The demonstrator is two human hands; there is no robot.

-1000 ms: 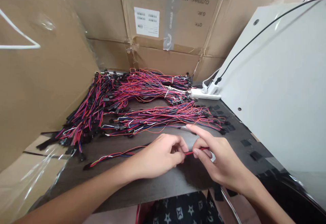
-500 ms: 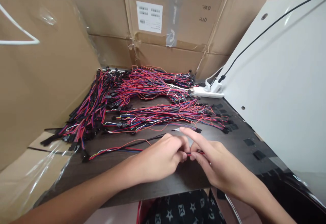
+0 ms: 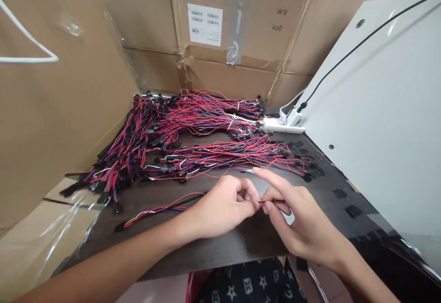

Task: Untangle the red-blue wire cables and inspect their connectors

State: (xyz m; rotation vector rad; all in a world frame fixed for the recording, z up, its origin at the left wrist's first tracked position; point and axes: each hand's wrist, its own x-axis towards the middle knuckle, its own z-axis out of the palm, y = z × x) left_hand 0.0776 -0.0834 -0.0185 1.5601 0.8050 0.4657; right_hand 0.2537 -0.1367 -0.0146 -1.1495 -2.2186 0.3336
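Observation:
My left hand (image 3: 222, 207) and my right hand (image 3: 298, 215) meet low in the middle of the view. Both pinch a thin wire harness (image 3: 161, 209) of red, blue and black strands. The strands run left across the table to a black connector (image 3: 120, 226), and a short red and blue length (image 3: 274, 202) shows between my fingers. Fingers hide the exact point of the grip. Just beyond my hands lies a long bundle of similar harnesses (image 3: 223, 156), and a larger heap (image 3: 127, 156) spreads along the left.
The dark wood-grain table (image 3: 241, 243) ends at a near edge, with patterned fabric below. Cardboard sheets (image 3: 62, 110) stand left, boxes (image 3: 234, 73) behind. A white power strip (image 3: 284, 125) sits back right beside a tilted white panel (image 3: 382, 110). Black pads (image 3: 339, 193) dot the right.
My left hand has shifted slightly right towards my right hand, with the harness still pinched between them. The whole view has drifted slightly, with the wire piles and boxes sitting a little differently.

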